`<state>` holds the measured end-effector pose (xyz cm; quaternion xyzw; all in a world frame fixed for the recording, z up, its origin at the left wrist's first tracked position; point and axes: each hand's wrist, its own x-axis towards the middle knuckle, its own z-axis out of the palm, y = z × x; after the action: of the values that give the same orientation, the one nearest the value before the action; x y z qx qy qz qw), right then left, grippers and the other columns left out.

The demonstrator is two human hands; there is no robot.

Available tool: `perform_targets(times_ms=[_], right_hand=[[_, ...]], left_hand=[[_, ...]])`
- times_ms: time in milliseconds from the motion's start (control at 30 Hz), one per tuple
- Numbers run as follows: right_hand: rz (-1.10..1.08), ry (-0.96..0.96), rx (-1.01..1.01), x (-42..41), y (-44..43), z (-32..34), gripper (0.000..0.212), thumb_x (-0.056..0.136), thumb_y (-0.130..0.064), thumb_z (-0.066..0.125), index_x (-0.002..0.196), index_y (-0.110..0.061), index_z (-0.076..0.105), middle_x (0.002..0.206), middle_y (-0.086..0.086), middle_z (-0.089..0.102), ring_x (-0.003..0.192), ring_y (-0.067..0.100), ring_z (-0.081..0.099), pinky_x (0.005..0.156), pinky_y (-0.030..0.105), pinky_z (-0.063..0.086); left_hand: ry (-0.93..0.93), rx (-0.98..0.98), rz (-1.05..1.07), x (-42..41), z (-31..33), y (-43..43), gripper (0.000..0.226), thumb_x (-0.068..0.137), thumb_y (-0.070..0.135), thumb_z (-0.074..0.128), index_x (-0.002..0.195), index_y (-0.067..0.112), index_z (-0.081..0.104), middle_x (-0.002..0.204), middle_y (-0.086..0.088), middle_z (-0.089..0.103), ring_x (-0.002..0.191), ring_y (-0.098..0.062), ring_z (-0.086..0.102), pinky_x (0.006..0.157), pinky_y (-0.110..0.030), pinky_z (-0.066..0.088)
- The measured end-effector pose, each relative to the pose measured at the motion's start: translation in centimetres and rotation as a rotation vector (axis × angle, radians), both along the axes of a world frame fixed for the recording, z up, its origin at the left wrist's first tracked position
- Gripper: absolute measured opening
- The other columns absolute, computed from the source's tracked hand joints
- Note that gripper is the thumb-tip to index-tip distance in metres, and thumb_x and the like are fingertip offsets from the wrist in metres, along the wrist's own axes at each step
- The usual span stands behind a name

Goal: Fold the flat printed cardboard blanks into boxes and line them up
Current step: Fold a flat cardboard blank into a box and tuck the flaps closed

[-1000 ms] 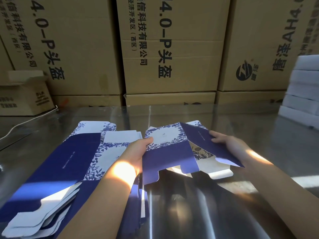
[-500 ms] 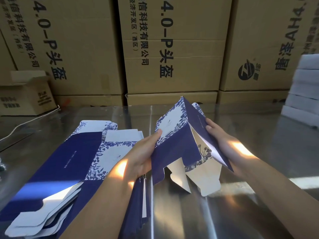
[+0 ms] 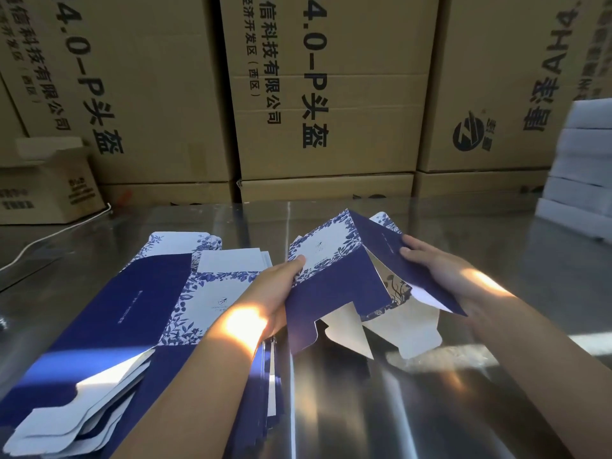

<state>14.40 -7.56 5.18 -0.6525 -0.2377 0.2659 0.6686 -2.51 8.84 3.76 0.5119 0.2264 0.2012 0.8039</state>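
Blank (image 3: 334,286) half-opened, right of stack (image 3: 139,309) — left hand (image 3: 265,293) and right hand (image 3: 443,276) pinch opposite panels; best squeeze evenly so creases square up.

- Open over bare table (image 3: 430,409) at lower right.
- Blocked lower left by stack of flat blanks (image 3: 132,309).
- Blocked at centre by half-folded blank (image 3: 337,289).
- Walled across top by brown cartons (image 3: 331,94), at right edge by white boxes (image 3: 583,167).
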Motion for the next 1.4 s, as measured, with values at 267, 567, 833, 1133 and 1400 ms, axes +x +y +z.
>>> perform_targets(times_ms=[267,567,833,1133,1400], right_hand=[[0.048,0.053,0.013,-0.2,0.0,-0.2,0.030,0.095,-0.030,0.053,0.123,-0.022,0.062,0.072,-0.005,0.073,0.060,0.013,0.067,0.055,0.016,0.049],[0.091,0.340,0.113,-1.3,0.1,0.0,0.074,0.082,-0.058,0.057,0.135,-0.007,0.049,0.105,0.014,0.038,0.096,0.028,0.031,0.087,0.039,0.034],[0.114,0.199,0.084,-3.0,0.9,-1.6,0.029,0.098,-0.033,0.046,0.091,-0.016,0.069,0.064,0.000,0.063,0.048,0.013,0.057,0.042,0.014,0.043],[-0.051,-0.112,-0.166,-1.7,0.7,-0.7,0.056,0.086,-0.060,0.050,0.134,-0.030,0.051,0.141,-0.012,0.047,0.125,0.015,0.047,0.107,0.040,0.035],[0.328,-0.076,-0.066,-0.8,-0.2,0.1,0.039,0.083,-0.039,0.049,0.118,-0.033,0.065,0.115,-0.009,0.068,0.097,0.013,0.060,0.069,0.025,0.053]], left_hand=[[-0.085,-0.040,-0.020,0.0,0.3,-0.3,0.032,0.098,0.024,0.049,0.128,0.017,0.053,0.095,-0.005,0.074,0.071,-0.017,0.071,0.051,-0.025,0.053],[-0.191,0.097,0.000,-0.3,1.6,-0.2,0.064,0.084,0.044,0.054,0.140,0.021,0.035,0.098,-0.003,0.073,0.083,-0.017,0.068,0.066,-0.026,0.054],[-0.123,0.298,-0.193,-1.3,1.2,0.4,0.077,0.065,0.016,0.050,0.141,0.022,0.040,0.133,-0.002,0.057,0.126,-0.028,0.049,0.086,-0.036,0.046],[-0.061,0.365,-0.286,-2.9,1.7,1.6,0.089,0.056,0.003,0.051,0.141,0.029,0.039,0.150,0.004,0.035,0.121,-0.019,0.053,0.091,-0.035,0.048],[0.061,0.600,-0.332,-2.8,1.8,1.0,0.092,0.064,0.012,0.061,0.145,0.039,0.026,0.153,0.009,0.028,0.137,-0.015,0.035,0.104,-0.049,0.041]])
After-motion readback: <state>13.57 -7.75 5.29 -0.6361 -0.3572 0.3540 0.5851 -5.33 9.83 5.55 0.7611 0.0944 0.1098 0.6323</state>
